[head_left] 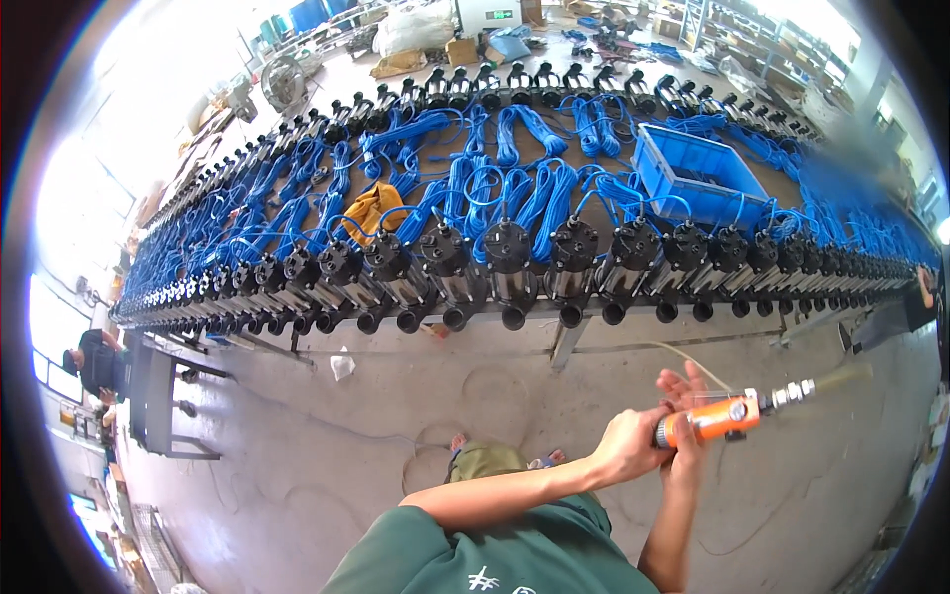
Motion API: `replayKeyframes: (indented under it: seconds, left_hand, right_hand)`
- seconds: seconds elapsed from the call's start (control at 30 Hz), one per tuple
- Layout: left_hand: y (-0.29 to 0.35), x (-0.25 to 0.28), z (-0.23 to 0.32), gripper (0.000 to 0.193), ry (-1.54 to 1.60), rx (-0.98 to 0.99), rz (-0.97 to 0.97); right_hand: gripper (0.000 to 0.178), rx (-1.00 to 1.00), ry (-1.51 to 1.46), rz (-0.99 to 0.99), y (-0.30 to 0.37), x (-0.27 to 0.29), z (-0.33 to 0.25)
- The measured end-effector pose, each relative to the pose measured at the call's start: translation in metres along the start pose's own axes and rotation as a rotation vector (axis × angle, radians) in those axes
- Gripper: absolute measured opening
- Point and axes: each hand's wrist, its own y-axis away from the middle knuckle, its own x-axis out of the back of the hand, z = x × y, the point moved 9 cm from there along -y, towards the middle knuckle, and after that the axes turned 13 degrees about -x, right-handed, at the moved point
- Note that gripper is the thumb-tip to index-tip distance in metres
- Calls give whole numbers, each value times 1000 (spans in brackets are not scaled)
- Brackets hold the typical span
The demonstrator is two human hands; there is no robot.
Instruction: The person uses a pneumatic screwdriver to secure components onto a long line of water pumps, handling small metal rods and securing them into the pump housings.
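Observation:
In front of me on the right I hold an orange cylindrical power tool [717, 420] with a black ribbed end and a silver metal fitting pointing right. My left hand [633, 442] is closed round the black end. From below, my right hand [685, 441] supports the body, its thumb against the near side and its fingers reaching up behind. A thin pale hose [693, 358] runs behind the tool. Both hands are apart from the bench, where a row of black and silver pumps [511, 262] stands along the near edge.
Coiled blue cables [544, 203] cover the bench, with a second pump row [485, 84] along its far edge. A blue crate [693, 176] and a yellow cloth [374, 210] lie among them. Hoses trail over the floor [327, 426]. Another person [99, 361] stands at far left.

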Motion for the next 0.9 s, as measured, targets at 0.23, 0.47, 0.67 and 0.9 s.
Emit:
replayKeyframes:
  seconds: [0.23,0.47,0.67,0.9]
  left_hand:
    - [-11,134,85,78,-229,-259,51]
    - [51,310,-165,86,-523,235,811]
    - [24,371,-290,85,-542,380,882]
    - [33,368,-291,87,-655,340,946]
  right_hand:
    - [42,94,-8,84,-9,-36,12]
    - [28,195,-60,36,-50,-97,40]
    - [31,158,25,110,-106,-135,36]
    - [33,236,179,218,-170,-168,30]
